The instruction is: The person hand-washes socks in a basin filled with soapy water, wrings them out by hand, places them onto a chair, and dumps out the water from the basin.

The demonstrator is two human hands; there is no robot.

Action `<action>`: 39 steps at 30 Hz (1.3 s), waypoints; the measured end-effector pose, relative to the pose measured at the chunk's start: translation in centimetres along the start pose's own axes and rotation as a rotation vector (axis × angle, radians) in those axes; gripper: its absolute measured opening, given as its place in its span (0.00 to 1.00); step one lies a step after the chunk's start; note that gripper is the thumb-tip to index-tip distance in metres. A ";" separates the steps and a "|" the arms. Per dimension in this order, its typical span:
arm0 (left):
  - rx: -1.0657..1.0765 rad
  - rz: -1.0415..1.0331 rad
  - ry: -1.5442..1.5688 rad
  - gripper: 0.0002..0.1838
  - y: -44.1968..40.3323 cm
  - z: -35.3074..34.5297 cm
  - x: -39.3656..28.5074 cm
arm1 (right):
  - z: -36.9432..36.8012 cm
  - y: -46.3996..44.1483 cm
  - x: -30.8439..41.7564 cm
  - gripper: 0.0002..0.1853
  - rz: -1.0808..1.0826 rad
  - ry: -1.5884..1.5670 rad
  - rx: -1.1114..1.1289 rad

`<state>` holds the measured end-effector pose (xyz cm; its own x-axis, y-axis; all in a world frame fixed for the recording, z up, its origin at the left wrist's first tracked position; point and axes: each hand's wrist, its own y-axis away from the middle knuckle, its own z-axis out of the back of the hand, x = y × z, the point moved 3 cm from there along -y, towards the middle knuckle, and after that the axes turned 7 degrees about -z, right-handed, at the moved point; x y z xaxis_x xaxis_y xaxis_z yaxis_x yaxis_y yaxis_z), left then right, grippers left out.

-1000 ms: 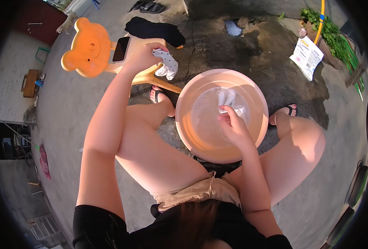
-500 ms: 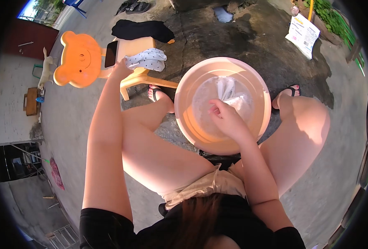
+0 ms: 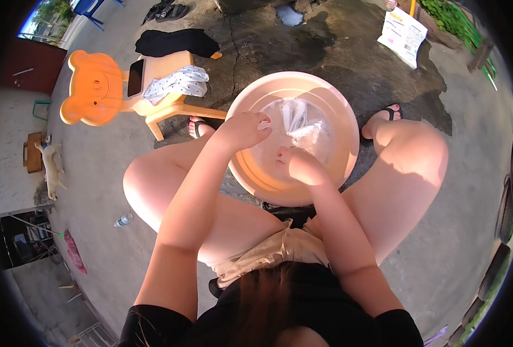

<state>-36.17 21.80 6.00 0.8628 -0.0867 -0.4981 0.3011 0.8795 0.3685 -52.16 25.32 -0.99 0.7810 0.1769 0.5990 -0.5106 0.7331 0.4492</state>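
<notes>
A peach plastic basin point(image 3: 239, 173) stands between my knees with cloudy, sudsy water and a white cloth point(image 3: 298, 120) soaking in it. My left hand point(image 3: 247, 130) hovers above the basin's left side, fingers bent and apart, holding nothing. Over the near part of the water is my right hand point(image 3: 300, 164), its fingers curled in, with no cloth seen in them; it is apart from the white cloth. On the small yellow chair point(image 3: 172, 110) to my left lie a white dotted cloth point(image 3: 178, 82), a phone point(image 3: 135, 78) and a black garment point(image 3: 178, 43).
A white printed bag point(image 3: 402, 37) stands at the upper right on wet concrete. Dark sandals point(image 3: 171, 13) lie beyond the chair. To the left are a white dog point(image 3: 50, 168), a plastic bottle point(image 3: 123, 219) and a wooden box point(image 3: 34, 152).
My left hand has left the dotted cloth on the chair and moved right to the basin. That cloth now lies spread on the seat. My right hand stays over the water. The dog has moved.
</notes>
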 end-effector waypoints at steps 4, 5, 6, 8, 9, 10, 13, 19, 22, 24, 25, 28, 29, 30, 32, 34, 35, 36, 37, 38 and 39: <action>-0.074 0.079 0.178 0.21 -1.8 -10.1 0.4 | -2.0 -0.8 -1.7 0.15 -0.159 0.137 0.059; -0.074 0.093 0.249 0.21 -2.6 -12.3 1.3 | -2.9 -0.9 -2.6 0.16 -0.187 0.168 0.083; -0.075 0.108 0.322 0.21 -3.4 -14.5 2.2 | -3.5 -0.8 -3.3 0.16 -0.215 0.201 0.109; -0.083 0.132 0.415 0.21 -4.9 -18.1 3.7 | -4.0 -0.3 -3.7 0.15 -0.196 0.270 0.092; -0.087 0.140 0.435 0.21 -5.3 -19.5 4.7 | -4.1 -0.1 -3.7 0.15 -0.185 0.304 0.083; -0.089 0.149 0.453 0.20 -5.5 -20.4 5.4 | -3.4 0.2 -3.3 0.15 -0.082 0.320 0.033; -0.046 0.236 0.412 0.21 -6.5 -22.7 7.5 | -3.6 -1.2 -4.2 0.15 -0.082 0.290 -0.078; -0.087 0.414 0.643 0.17 -9.7 -30.3 12.0 | -3.7 -3.2 -6.8 0.19 -0.365 0.223 0.072; 0.000 0.302 0.634 0.14 -9.4 -32.8 11.1 | -5.4 -6.6 -8.7 0.20 -0.470 0.079 0.137; 0.052 0.321 0.753 0.15 -9.2 -34.1 10.5 | -4.9 -8.4 -9.2 0.22 -0.440 0.167 0.148; 0.080 0.329 0.810 0.15 -9.0 -34.7 10.2 | -4.4 -9.1 -9.2 0.23 -0.425 0.207 0.153; 0.115 0.364 0.741 0.15 -7.4 -32.7 8.7 | -5.3 -13.1 -12.4 0.31 -0.446 0.125 0.047; 0.117 0.388 0.736 0.15 -7.4 -32.3 9.0 | -5.3 -14.4 -13.0 0.33 -0.381 0.187 -0.031; 0.124 0.411 0.731 0.15 -7.3 -32.2 9.4 | -5.0 -15.1 -13.0 0.36 -0.317 0.245 -0.110; 0.126 0.461 0.727 0.15 -7.0 -32.1 10.1 | -5.1 -15.6 -13.3 0.41 -0.251 0.374 -0.164; 0.104 0.513 0.732 0.15 -6.5 -29.5 10.0 | -4.7 -15.8 -13.3 0.45 -0.234 0.526 -0.118; 0.106 0.539 0.742 0.15 -6.4 -29.2 10.3 | -4.6 -15.6 -13.8 0.45 -0.268 0.524 -0.063; 0.107 0.566 0.752 0.15 -6.3 -29.1 10.8 | -5.1 -15.2 -15.1 0.46 -0.299 0.522 -0.008; 0.109 0.592 0.762 0.15 -6.2 -29.0 11.1 | -5.8 -14.7 -16.0 0.46 -0.332 0.520 0.046; 0.114 0.597 0.765 0.15 -6.0 -28.9 11.2 | -6.8 -14.1 -16.5 0.45 -0.351 0.485 0.049; 0.118 0.597 0.768 0.15 -6.0 -28.5 11.2 | -7.7 -13.3 -17.1 0.43 -0.372 0.452 0.047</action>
<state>-39.94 28.85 -24.16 0.3998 0.7224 -0.5643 -0.0247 0.6238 0.7812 -55.98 17.58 -22.31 0.9814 0.1833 0.0578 -0.1801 0.7718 0.6098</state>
